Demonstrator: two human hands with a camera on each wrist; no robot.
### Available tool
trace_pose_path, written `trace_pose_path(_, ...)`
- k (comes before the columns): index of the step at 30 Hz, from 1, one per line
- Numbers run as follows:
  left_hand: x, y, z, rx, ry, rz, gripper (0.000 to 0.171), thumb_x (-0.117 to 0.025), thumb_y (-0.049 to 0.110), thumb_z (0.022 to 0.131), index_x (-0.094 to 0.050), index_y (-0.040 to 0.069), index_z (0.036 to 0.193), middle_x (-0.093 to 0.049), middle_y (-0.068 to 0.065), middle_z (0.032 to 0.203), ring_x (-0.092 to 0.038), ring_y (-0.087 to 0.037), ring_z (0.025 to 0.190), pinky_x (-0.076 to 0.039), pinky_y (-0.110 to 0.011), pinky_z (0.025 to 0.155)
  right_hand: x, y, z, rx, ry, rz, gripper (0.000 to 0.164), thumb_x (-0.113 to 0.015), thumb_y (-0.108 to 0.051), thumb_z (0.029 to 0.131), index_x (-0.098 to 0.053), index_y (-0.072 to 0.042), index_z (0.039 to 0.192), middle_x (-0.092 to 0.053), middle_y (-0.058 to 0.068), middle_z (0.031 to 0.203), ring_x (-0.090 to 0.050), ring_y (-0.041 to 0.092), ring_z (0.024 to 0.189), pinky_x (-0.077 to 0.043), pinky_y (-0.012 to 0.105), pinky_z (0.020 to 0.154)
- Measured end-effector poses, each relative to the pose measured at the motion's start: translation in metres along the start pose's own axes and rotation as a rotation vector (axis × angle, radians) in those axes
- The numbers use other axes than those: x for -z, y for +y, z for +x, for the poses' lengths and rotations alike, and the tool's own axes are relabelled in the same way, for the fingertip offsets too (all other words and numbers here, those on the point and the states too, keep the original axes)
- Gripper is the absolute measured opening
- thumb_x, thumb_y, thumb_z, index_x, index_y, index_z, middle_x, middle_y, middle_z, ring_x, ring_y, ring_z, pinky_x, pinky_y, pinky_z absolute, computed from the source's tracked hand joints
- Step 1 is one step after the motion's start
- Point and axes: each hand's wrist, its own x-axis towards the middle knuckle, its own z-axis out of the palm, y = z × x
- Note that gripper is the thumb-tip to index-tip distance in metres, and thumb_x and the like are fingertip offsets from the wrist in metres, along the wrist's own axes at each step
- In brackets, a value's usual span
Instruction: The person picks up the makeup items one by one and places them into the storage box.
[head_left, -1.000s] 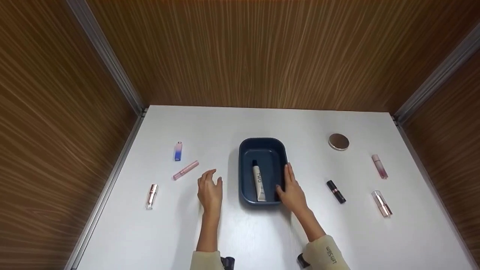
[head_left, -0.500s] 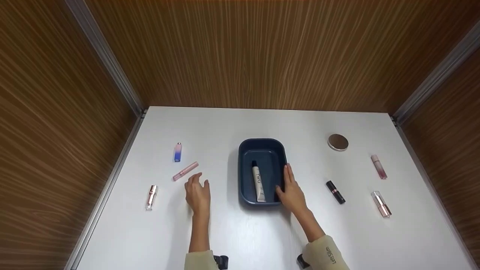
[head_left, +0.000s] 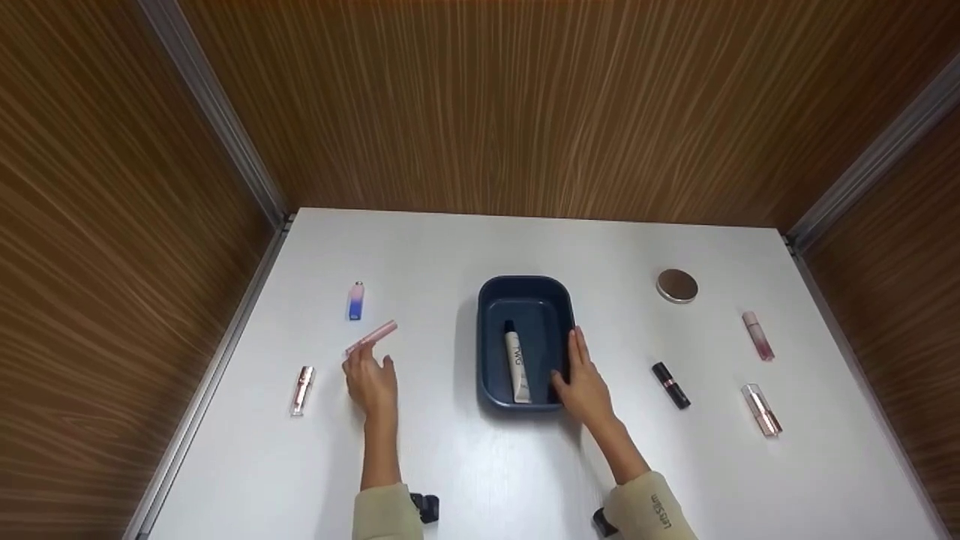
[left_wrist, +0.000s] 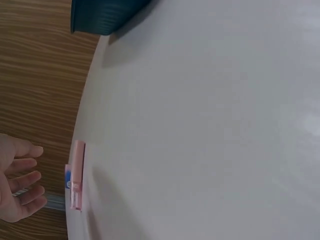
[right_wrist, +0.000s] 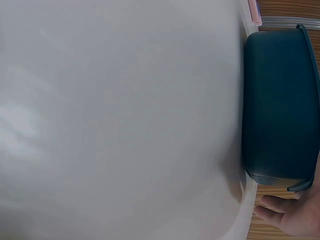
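A slim pink lip gloss tube (head_left: 385, 331) lies slanted on the white table, left of centre. My left hand (head_left: 370, 385) hovers at its near end, fingers loosely bent and overlapping it in the head view. In the left wrist view that hand (left_wrist: 20, 185) shows spread fingers holding nothing, beside the lip gloss tube (left_wrist: 77, 170). A deep blue rectangular bin (head_left: 551, 315) stands in the middle. My right hand (head_left: 585, 386) grips its right wall, thumb over the rim and fingers along the outside. Inside the bin lies a white squeeze tube (head_left: 517, 366) with a black cap.
To the left lie a pink-and-blue lipstick (head_left: 356, 301) and a clear-and-gold tube (head_left: 302, 391). On the right are a black lipstick (head_left: 671, 385), a round brown compact (head_left: 677, 286), a pink-red gloss tube (head_left: 758, 336) and another clear-and-gold tube (head_left: 762, 410). Wood-grain panels (head_left: 480, 112) surround the table.
My left hand has moved leftward, away from the bin to the pink lip gloss tube. The right hand has stayed on the bin's wall.
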Motion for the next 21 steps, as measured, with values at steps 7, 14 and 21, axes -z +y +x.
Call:
trace_pose_path(7,0.000,-0.019,0.014,0.031,-0.008,0.026,0.034,-0.070,-0.001,0.075,-0.063,-0.004,0.108,-0.058,-0.020,0.112,-0.050,-0.037,0.102,-0.042,-0.044,0.083,0.000,-0.001,-0.001,-0.012,-0.002,-0.005,0.076,-0.057,-0.016,0.086,-0.013,-0.002,0.146,-0.012,0.014,0.151,-0.048,0.041,0.107,-0.044,0.049,0.077)
trace_pose_path(14,-0.003,-0.029,0.022,-0.007,-0.029,0.047,0.034,-0.069,-0.004,0.075,-0.063,-0.005,0.108,-0.056,-0.020,0.114,-0.048,-0.037,0.106,-0.040,-0.045,0.086,0.001,-0.001,0.000,-0.027,-0.019,-0.008,0.077,-0.057,-0.016,0.086,-0.012,-0.003,0.147,-0.010,0.014,0.151,-0.047,0.041,0.110,-0.043,0.050,0.078)
trace_pose_path(21,-0.005,-0.039,0.028,-0.053,0.004,0.038,0.033,-0.069,-0.007,0.072,-0.065,-0.004,0.104,-0.059,-0.020,0.110,-0.049,-0.038,0.104,-0.040,-0.047,0.082,0.001,-0.001,0.000,-0.019,-0.017,-0.002,0.077,-0.058,-0.016,0.086,-0.013,-0.002,0.146,-0.010,0.014,0.151,-0.047,0.041,0.110,-0.042,0.050,0.079)
